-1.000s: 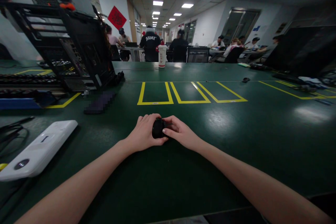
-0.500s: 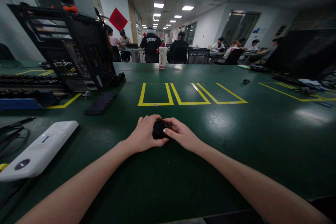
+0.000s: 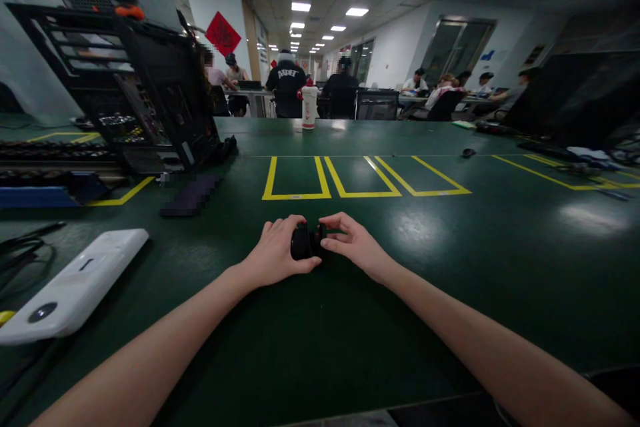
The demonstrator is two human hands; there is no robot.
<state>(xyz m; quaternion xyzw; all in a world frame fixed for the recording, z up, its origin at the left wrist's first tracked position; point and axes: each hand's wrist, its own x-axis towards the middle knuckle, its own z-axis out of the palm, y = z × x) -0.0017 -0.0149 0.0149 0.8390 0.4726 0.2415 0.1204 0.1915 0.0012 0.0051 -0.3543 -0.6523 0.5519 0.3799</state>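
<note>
Low over the green table, my left hand [image 3: 277, 248] wraps round a small black rounded object [image 3: 301, 244], thumb below it and fingers over its top. Its exact kind does not show. Just to the right, my right hand [image 3: 356, 243] pinches a dark, flat cap-like piece [image 3: 323, 235] between thumb and fingertips. A narrow dark part lies between the two pieces; I cannot tell whether they are still joined. The fingers hide much of both.
Yellow tape outlines [image 3: 296, 197] mark the green table [image 3: 320, 347] beyond my hands. At left are a white device [image 3: 75, 287], cables and an open computer case [image 3: 165, 100]. A white bottle [image 3: 309, 107] stands farther back. Several people sit in the background.
My right hand has moved slightly right and up with the cap-like piece, widening the space from the black object. My left hand keeps its hold.
</note>
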